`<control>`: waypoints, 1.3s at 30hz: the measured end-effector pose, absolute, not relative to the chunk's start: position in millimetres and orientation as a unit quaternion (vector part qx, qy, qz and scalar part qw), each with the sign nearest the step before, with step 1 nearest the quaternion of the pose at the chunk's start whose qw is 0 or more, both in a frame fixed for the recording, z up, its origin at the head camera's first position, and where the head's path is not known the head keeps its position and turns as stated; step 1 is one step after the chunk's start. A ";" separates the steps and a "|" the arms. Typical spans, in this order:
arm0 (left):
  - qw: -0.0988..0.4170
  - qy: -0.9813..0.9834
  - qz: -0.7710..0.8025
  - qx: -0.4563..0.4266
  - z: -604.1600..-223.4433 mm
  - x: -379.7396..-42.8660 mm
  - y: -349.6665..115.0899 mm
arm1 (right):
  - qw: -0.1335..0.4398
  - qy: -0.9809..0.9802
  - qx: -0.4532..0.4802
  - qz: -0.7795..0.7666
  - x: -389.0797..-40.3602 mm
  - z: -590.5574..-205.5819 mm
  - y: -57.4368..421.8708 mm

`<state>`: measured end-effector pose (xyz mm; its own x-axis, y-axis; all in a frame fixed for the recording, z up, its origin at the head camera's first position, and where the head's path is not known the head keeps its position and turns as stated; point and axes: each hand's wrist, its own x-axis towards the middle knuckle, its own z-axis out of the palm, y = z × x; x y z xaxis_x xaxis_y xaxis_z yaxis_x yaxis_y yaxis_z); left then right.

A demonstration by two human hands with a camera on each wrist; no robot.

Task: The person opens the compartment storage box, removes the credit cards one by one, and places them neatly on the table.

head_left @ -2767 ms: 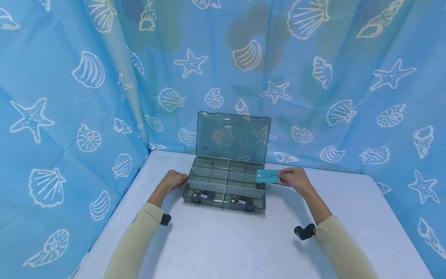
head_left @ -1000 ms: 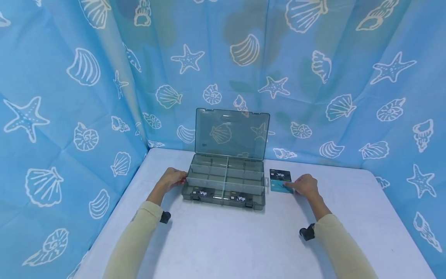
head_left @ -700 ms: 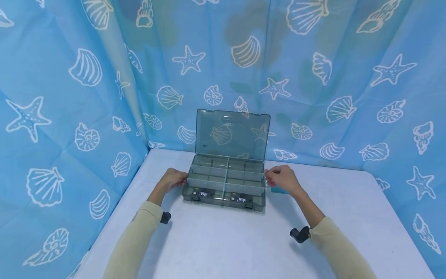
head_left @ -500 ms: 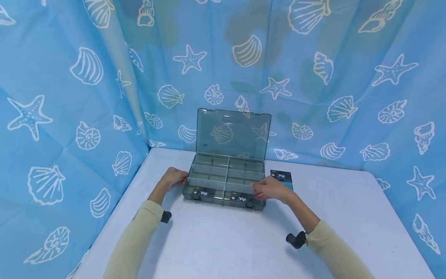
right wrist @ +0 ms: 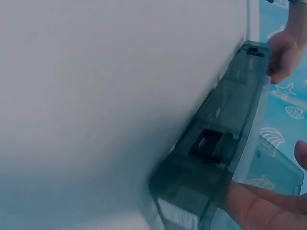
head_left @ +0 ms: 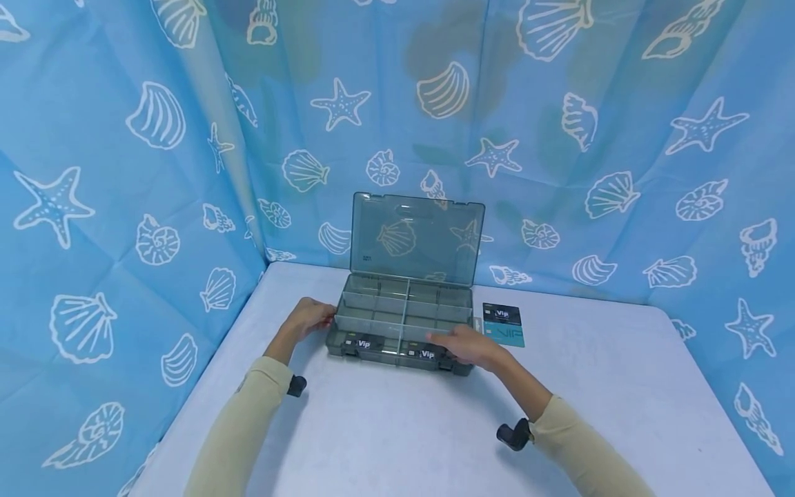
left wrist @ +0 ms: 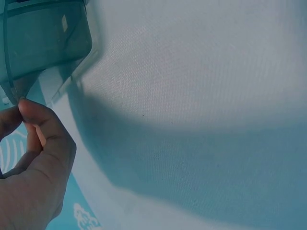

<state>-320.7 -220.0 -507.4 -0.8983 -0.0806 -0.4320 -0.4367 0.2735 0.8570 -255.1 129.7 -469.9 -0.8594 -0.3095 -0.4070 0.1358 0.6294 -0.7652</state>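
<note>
A smoky, clear plastic compartment box (head_left: pixel 404 324) stands with its lid (head_left: pixel 417 238) raised at the back. My left hand (head_left: pixel 310 315) pinches its left edge between thumb and finger, also seen close in the left wrist view. My right hand (head_left: pixel 468 345) reaches over the right wall into the front right compartment, fingers at a black "Vip" card (head_left: pixel 426 354). In the right wrist view, the right fingers (right wrist: pixel 254 203) dip behind the box wall, with another digit held apart from them; their tips are hidden. Another black "Vip" card (head_left: pixel 363 343) lies in the front left compartment.
Right of the box, a black card (head_left: pixel 502 313) and a teal card (head_left: pixel 504 334) lie together on the white table (head_left: pixel 596 386). A blue shell-patterned curtain (head_left: pixel 528 172) hangs behind and at both sides.
My right hand has let go of the teal card beside the black one, then moved left into the front right compartment, where the card has shifted slightly left. My left hand stays on the box.
</note>
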 end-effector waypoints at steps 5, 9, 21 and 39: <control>0.152 0.784 0.578 -0.168 -508.3 -321.8 -220.4 | 0.266 0.830 -0.031 -0.490 -256.2 -475.3 124.7; 0.153 0.782 0.580 -0.170 -509.2 -321.0 -220.5 | 0.277 0.793 -0.015 -0.542 -257.5 -479.6 126.0; 0.154 0.779 0.584 -0.166 -508.6 -319.3 -219.6 | 0.261 0.722 0.007 -0.640 -250.5 -489.2 139.3; 0.149 0.774 0.593 -0.166 -509.4 -322.4 -219.7 | 0.110 0.843 -0.003 -0.526 -262.4 -516.0 117.1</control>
